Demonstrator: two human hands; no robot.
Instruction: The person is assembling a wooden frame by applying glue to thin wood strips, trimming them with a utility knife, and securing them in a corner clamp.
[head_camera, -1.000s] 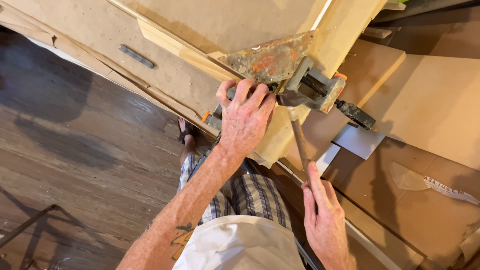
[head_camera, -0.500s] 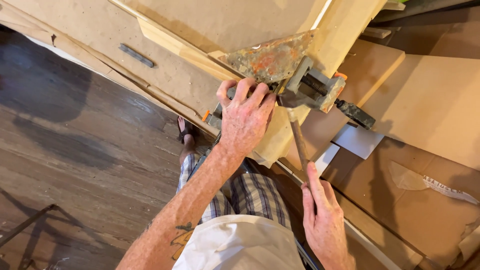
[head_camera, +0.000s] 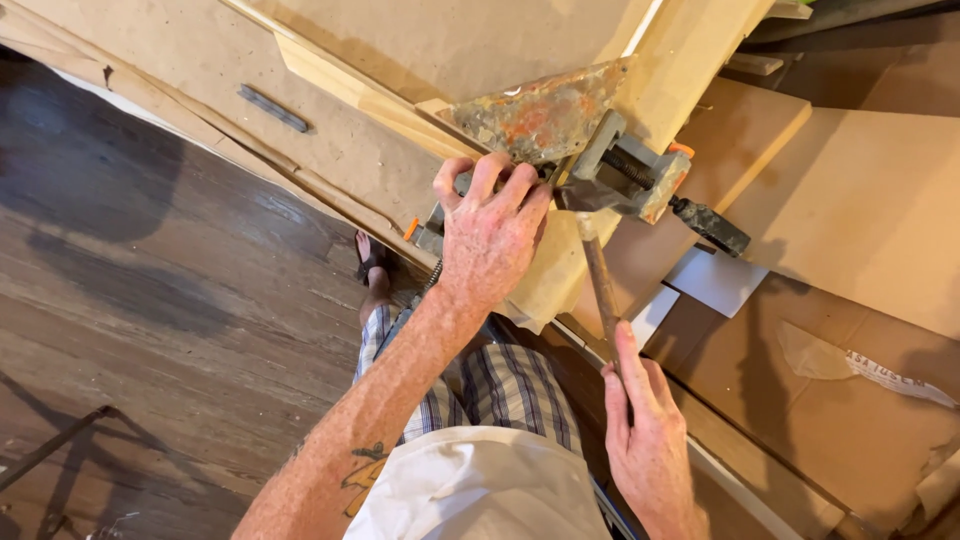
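Observation:
My left hand (head_camera: 492, 232) grips the frame of a grey corner clamp (head_camera: 628, 172) fixed to a pale wooden board (head_camera: 690, 60). A rusty triangular metal plate (head_camera: 540, 112) lies just above my fingers. My right hand (head_camera: 645, 440) holds the wooden handle of a hammer (head_camera: 596, 262); its dark head rests against the clamp next to my left fingers. The clamp's black screw handle (head_camera: 712, 225) sticks out to the right.
Brown paper covers the bench top (head_camera: 330, 120), and a flat grey bar (head_camera: 272, 108) lies on it. Sheets of brown board (head_camera: 870, 200) and a white card (head_camera: 718, 282) lie at right. Dark wooden floor (head_camera: 150, 300) spreads at left, with my bare foot (head_camera: 372, 268) on it.
The hammer head has moved up a little toward the clamp. My left hand stays where it was on the clamp.

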